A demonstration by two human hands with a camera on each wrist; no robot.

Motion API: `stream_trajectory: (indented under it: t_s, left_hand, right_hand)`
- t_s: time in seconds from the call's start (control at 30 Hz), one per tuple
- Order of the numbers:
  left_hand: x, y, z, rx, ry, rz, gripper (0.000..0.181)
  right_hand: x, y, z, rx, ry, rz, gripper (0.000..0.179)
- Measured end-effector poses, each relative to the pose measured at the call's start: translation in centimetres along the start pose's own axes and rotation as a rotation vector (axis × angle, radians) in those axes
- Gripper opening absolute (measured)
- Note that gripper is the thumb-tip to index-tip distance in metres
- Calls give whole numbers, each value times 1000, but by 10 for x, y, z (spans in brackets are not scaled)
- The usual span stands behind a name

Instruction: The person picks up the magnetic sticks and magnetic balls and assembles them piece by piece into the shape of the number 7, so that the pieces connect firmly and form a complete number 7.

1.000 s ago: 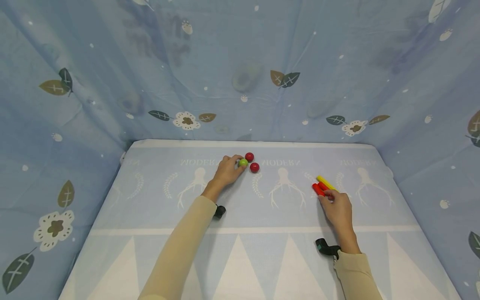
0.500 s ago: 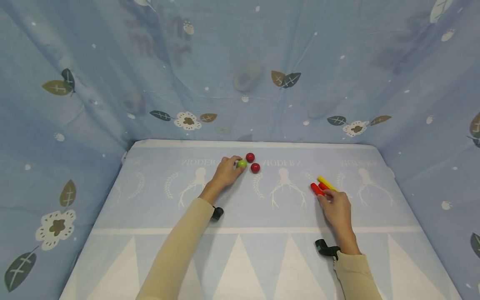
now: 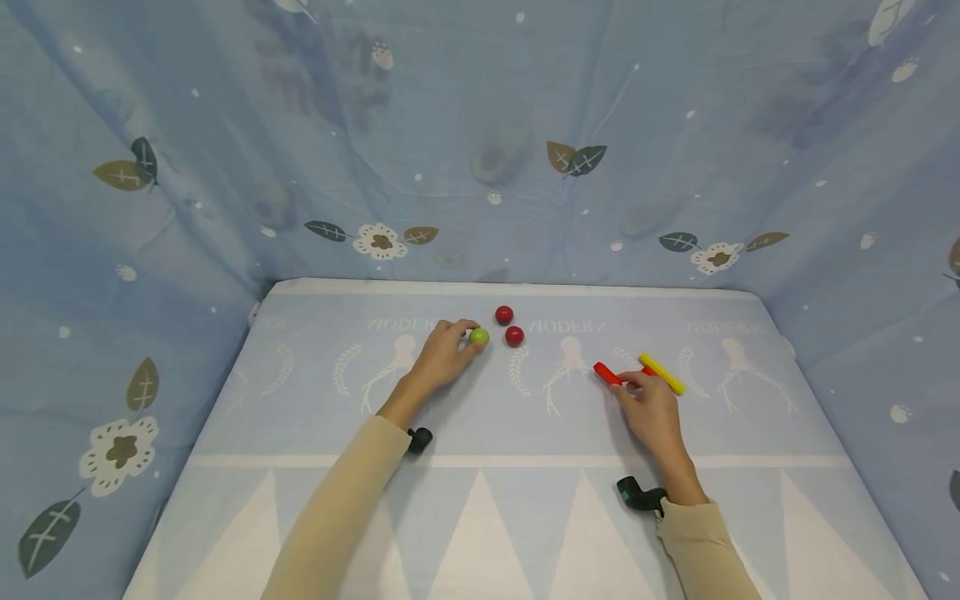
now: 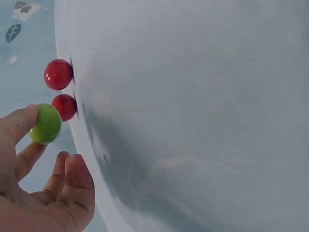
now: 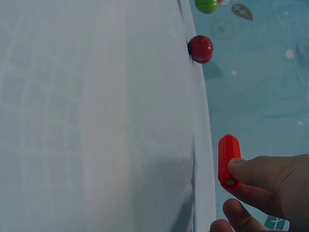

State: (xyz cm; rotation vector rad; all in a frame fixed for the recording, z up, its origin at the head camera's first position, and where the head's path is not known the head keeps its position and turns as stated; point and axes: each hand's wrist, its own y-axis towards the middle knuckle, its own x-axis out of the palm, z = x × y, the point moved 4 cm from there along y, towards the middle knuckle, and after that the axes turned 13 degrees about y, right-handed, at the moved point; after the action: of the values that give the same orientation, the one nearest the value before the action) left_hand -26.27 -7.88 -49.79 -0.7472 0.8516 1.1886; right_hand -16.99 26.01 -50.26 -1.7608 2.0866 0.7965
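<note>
My left hand [image 3: 442, 357] pinches a glossy green ball [image 3: 479, 336] between thumb and forefinger; in the left wrist view the other fingers curl loosely below the green ball [image 4: 46, 124]. Two red balls, one farther back [image 3: 504, 315] and one nearer [image 3: 514, 336], lie just right of it. On the right, my right hand [image 3: 651, 412] pinches a short red ridged stick [image 3: 607, 373], whose end shows a pale round dot in the right wrist view. Behind that hand lie a yellow stick [image 3: 663, 374] and a second red stick [image 3: 648, 371], the latter partly hidden by the fingers.
A pale patterned cloth covers the table [image 3: 525, 433], and a blue curtain [image 3: 465, 125] stands right behind its far edge. Black wrist cameras are worn on the left wrist [image 3: 420, 440] and the right wrist [image 3: 637, 494].
My left hand has drawn the green ball left and slightly nearer, away from the red balls. My right hand has carried its red stick left, away from the yellow and other red sticks.
</note>
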Motion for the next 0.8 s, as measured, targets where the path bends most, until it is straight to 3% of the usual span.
stream_trajectory:
  t_s: [0.33, 0.8]
  left_hand:
    - [-11, -25, -5, 14, 31, 13, 43]
    - [-20, -60, -26, 41, 18, 21, 41]
  right_hand:
    - [24, 4, -16, -42, 25, -109, 21]
    - [59, 15, -40, -99, 70, -216, 23]
